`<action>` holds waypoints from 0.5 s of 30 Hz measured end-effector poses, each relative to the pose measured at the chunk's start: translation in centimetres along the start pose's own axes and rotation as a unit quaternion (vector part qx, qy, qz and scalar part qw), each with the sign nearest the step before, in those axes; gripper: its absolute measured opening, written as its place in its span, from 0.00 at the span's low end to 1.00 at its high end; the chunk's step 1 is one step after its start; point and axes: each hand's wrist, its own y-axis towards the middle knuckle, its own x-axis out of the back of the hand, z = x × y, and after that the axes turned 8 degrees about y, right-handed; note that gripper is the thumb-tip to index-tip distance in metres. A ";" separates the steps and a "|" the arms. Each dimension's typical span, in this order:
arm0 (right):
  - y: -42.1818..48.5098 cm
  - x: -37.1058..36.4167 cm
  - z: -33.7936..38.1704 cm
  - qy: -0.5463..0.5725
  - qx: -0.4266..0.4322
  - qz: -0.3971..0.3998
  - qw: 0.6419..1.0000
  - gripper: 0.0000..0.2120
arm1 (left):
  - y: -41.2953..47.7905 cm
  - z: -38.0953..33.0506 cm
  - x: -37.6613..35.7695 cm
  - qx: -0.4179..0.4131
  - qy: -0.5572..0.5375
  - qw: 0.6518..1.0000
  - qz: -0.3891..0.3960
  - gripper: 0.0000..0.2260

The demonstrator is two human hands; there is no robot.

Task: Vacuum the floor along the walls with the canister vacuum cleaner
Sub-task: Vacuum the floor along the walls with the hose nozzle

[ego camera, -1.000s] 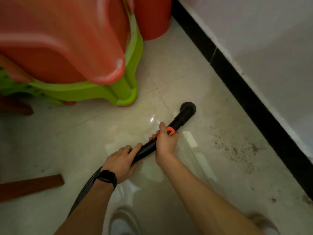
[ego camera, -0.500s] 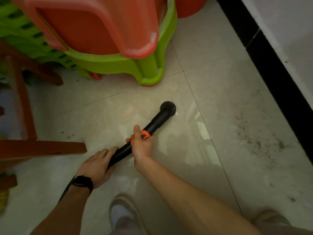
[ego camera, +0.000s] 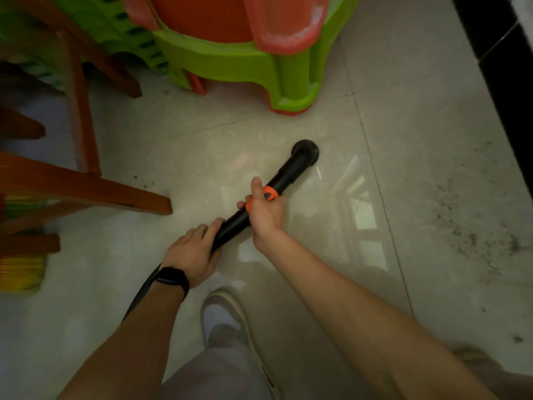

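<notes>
The right hand (ego camera: 266,210) is wrapped round the black vacuum wand (ego camera: 288,171) just below its orange collar (ego camera: 270,193), thumb lying up along the tube. The left hand (ego camera: 193,249) grips the same tube lower down, at its near end, with a black watch (ego camera: 172,277) on the wrist. The two hands sit close together along the wand but do not touch.

The wand is a plain black plastic tube that slants away from the person and ends in a round black nozzle (ego camera: 305,151), which is down at the floor (ego camera: 403,140). Whether it actually touches the tile is hard to tell from this angle. From under the left hand a dark hose (ego camera: 141,295) runs back beside the forearm.

The floor is pale, glossy tile with reflections just right of the wand. A patch of dark grit (ego camera: 473,235) lies well to the right of the nozzle, near the black skirting (ego camera: 501,67) along the wall. Beyond the nozzle stands a stack of green and red plastic stools (ego camera: 288,70). Brown wooden chair legs (ego camera: 86,189) crowd in from the left. A light shoe (ego camera: 225,316) is planted below the hands.
</notes>
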 end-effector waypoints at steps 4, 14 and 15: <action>1.3 1.0 2.9 0.005 0.043 -0.062 0.997 0.16 | 2.7 -3.3 1.0 -0.040 0.012 0.999 -0.002 0.28; 0.9 8.4 6.4 0.100 0.085 -0.174 0.976 0.18 | 7.0 -8.2 1.3 -0.259 0.072 0.963 -0.022 0.26; 1.1 8.6 7.1 0.115 0.087 -0.183 0.973 0.17 | 7.5 -8.9 1.5 -0.264 0.070 0.962 -0.022 0.26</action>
